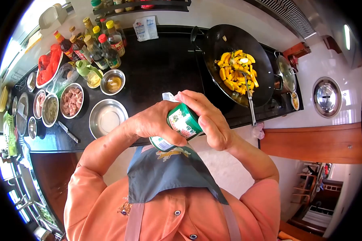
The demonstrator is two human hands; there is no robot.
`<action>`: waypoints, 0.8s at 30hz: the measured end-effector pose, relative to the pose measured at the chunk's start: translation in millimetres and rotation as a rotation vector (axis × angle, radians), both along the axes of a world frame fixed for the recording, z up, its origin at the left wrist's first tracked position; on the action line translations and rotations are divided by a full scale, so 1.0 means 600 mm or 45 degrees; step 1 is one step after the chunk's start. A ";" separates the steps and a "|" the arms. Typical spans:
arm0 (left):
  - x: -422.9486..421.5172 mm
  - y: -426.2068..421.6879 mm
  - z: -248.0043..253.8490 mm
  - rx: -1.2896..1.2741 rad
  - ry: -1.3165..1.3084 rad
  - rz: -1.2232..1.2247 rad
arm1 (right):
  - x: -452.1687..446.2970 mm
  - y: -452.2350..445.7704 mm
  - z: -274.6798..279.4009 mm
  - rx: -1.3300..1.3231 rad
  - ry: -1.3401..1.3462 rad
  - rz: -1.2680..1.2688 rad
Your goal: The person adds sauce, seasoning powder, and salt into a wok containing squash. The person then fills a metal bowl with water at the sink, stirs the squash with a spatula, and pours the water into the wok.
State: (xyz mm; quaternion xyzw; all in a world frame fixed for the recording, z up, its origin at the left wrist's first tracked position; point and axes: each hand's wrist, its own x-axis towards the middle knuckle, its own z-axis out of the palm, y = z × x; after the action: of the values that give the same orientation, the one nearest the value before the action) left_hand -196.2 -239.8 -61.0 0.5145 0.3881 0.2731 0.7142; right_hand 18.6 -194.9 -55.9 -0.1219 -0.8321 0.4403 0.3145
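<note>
A green and white container [184, 122] is held in front of my apron, tilted, between both hands. My left hand [159, 122] wraps round its side, thumb across the label. My right hand [205, 118] curves over its other end, with the fingers at the top. A small white piece [169, 97] sticks up beside the fingertips; what it belongs to is unclear. Beyond my right hand, a black wok [265, 66] holds yellow-orange slices [239, 72], and a metal spatula [251, 107] rests in it with its handle toward me.
An empty metal bowl [108, 116] sits left of my hands. Farther left are a bowl of raw meat [72, 101], a knife [68, 131] and other bowls. Sauce bottles [110, 52] stand at the back left. A glass-lidded pot [286, 74] is right of the wok.
</note>
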 end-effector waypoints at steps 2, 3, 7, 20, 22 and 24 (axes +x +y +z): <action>0.001 -0.006 0.012 0.071 0.005 0.001 | 0.003 -0.002 -0.005 0.112 -0.008 0.037; 0.003 -0.008 0.016 0.105 0.009 0.002 | 0.003 -0.006 -0.001 0.140 -0.017 0.065; -0.003 -0.016 0.014 0.291 0.135 -0.071 | -0.008 -0.011 0.007 0.324 -0.048 0.128; -0.295 -0.092 -0.056 0.687 0.421 1.215 | 0.184 0.159 0.054 0.455 -0.188 -1.254; -0.387 -0.094 -0.074 0.531 -0.050 1.534 | 0.285 0.212 0.031 0.435 -0.508 -1.441; -0.460 -0.085 -0.066 0.763 0.393 1.825 | 0.339 0.233 -0.005 0.473 -0.710 -1.463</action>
State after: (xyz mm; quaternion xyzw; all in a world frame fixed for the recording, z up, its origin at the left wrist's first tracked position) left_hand -472.5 -290.8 -100.4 0.3418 0.6295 0.6849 0.1335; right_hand 222.2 -54.8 -59.0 -0.5992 -0.7470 0.0039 0.2879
